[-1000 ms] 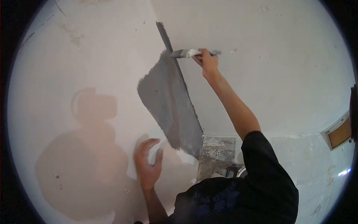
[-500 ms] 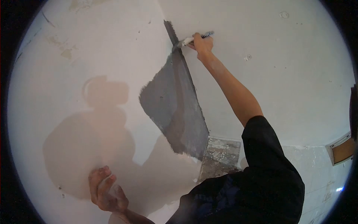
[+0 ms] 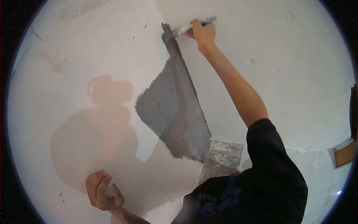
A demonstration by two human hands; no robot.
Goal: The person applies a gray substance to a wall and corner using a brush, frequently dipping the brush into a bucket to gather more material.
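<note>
Right hand (image 3: 204, 34), clamped on the brush (image 3: 182, 30), now works higher, broadening the grey coat's (image 3: 169, 44) upper strip; left hand (image 3: 101, 192), half-curled, empty.

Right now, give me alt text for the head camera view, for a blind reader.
A person's right hand holds a brush near the top of a gray coating where two pale walls meet. The left hand is loosely curled, lower left.
</note>
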